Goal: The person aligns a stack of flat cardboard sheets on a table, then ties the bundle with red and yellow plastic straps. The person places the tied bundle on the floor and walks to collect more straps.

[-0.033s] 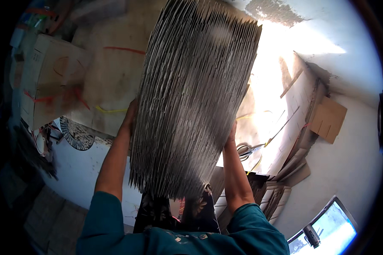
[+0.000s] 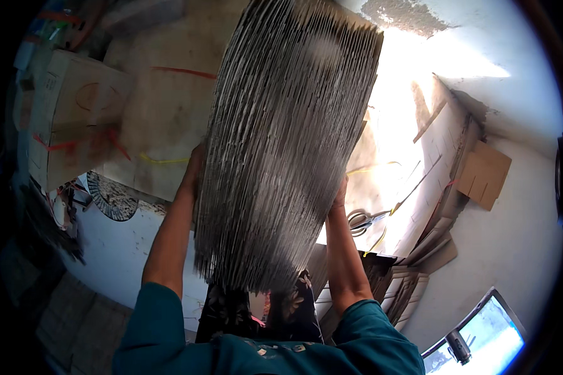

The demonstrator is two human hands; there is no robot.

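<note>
A thick stack of thin grey sheets [image 2: 281,150], edges facing me, is held between my two hands above the table and in front of my body. Its sheets run lengthwise, and its far end is cut off by the top of the view. My left hand [image 2: 197,161] presses on the stack's left side, fingers mostly hidden behind it. Against the right side is my right hand [image 2: 339,195], also with its fingers largely out of sight. Scissors [image 2: 360,222] with dark handles lie on the table just right of my right hand.
The table [image 2: 162,112] bears red and yellow straps. A cardboard box [image 2: 75,119] stands at the left. Cardboard pieces [image 2: 483,175] lean by the white wall at the right, with folded cardboard [image 2: 403,290] below. A bright screen-like panel [image 2: 494,331] is at the lower right.
The stack's left side and my left hand have shifted slightly right. The stack looks a little narrower at its near end. My right hand has barely moved.
</note>
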